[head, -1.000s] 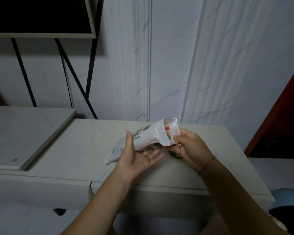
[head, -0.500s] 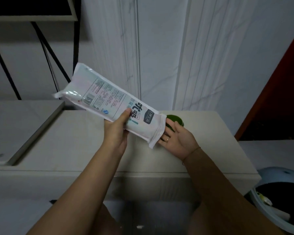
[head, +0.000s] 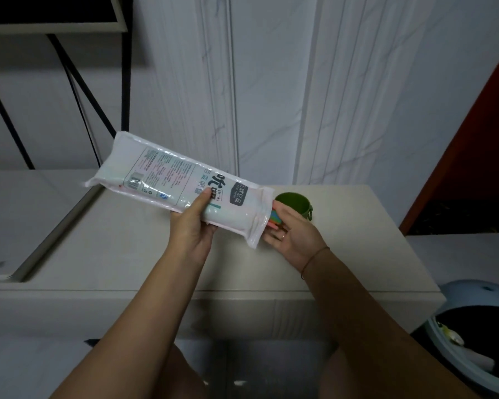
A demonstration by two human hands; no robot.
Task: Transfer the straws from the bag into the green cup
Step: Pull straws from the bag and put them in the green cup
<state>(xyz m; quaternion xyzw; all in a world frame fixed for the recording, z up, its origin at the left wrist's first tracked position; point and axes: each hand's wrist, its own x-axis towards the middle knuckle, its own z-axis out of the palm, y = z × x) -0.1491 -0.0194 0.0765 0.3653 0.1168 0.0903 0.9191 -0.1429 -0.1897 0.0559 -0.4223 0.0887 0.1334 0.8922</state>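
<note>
Plastic bag (head: 185, 194) was held tilted, mouth down, with the left hand (head: 190, 228) keeping a firm grip round its middle. Straws (head: 275, 220), unseen at the mouth half a second earlier, now protruded into the right hand (head: 294, 240), its grip closed on their ends, just beside the green cup (head: 294, 204) on the counter (head: 127, 254). Transfer judged begun; no straws seen in the cup.

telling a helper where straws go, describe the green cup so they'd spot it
Start at the beige counter against the white wall. Toward its back right, just past the open bag and the right hand, stands a cup. Nothing else on the counter is dark green and round.
</note>
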